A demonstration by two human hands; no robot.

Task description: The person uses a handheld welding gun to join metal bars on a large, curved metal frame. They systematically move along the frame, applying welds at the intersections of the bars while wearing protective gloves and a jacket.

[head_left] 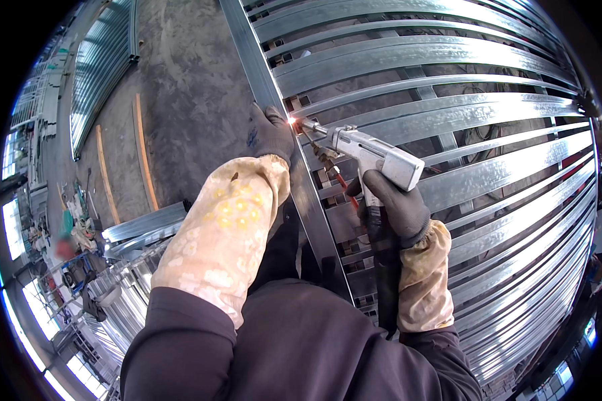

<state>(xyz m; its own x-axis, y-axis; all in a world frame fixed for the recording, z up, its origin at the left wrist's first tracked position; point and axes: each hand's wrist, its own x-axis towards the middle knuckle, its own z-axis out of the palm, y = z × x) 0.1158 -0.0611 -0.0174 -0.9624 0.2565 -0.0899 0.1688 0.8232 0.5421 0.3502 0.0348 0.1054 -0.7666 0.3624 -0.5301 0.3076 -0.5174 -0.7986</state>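
Note:
In my right hand (403, 206), gloved in dark grey, is a white and grey handheld welding gun (378, 157) with a thick black cable sleeve. Its metal nozzle points left, and a bright orange-white glow shows at the tip. That glow sits on the inner edge of a long flat metal beam (308, 207), where a slat joins it. Just left of the glow, my gloved left hand (272, 134) grips the beam; some of its fingers are hidden. Many shiny metal slats (448, 112) run rightward from the beam, side by side with gaps. Patterned sleeve covers wrap both forearms.
A stack of ribbed metal bars (104, 73) lies on the floor at the upper left. Nearer are two wooden strips (144, 154) and more metal profiles (147, 224). A red-orange hose fitting (346, 187) hangs beside the gun. Cables show below the slats.

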